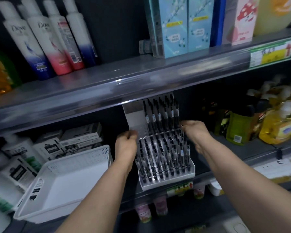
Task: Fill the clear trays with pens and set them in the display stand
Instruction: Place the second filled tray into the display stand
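A white stepped display stand [168, 182] sits on the middle shelf, leaning back under the shelf above. Its lower clear tray [165, 158] is packed with several black pens standing upright. The upper clear tray [142, 132] holds black pens [161, 115] on its right side, and its left part is bare. My left hand [126, 145] pinches the upper tray's left edge. My right hand [196, 131] grips the same tray's right edge, fingers curled round it.
A white plastic basket [65, 180] sits tilted at the shelf front, left of the stand, with boxed goods [77, 138] behind it. Yellow and green bottles [259, 125] crowd the right. The upper shelf edge [141, 84] hangs just above the stand.
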